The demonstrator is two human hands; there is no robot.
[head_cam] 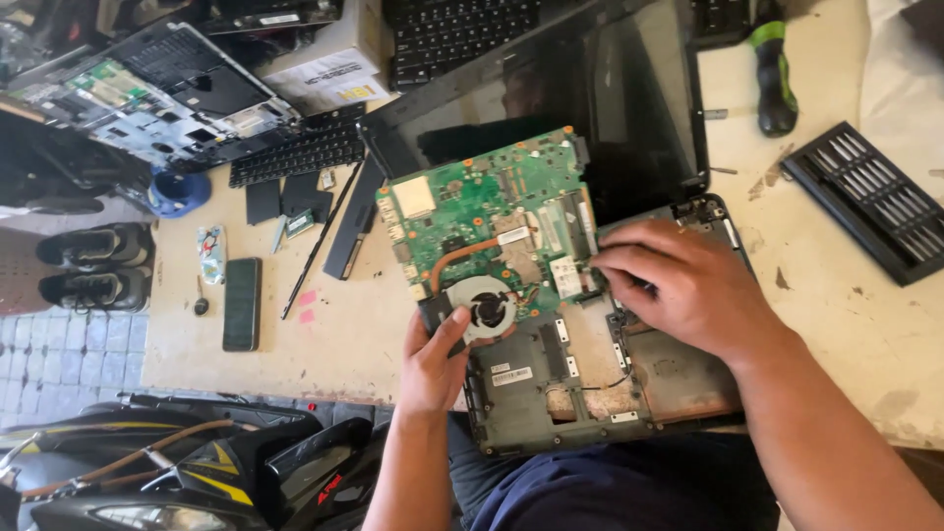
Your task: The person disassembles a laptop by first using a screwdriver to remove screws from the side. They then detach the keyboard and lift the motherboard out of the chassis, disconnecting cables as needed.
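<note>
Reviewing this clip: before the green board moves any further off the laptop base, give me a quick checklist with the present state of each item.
1. Left hand has hold of the green motherboard at its lower corner by the fan: ok.
2. Right hand is on the board's right edge: ok.
3. Board lifted off the laptop base: cannot tell; it overlaps the base and the screen.
4. Cables between board and base all unplugged: cannot tell; the right hand hides that edge.
5. Thin black wire in the base lies away from the board: ok.
6. Screwdriver lies apart on the table: ok.
</note>
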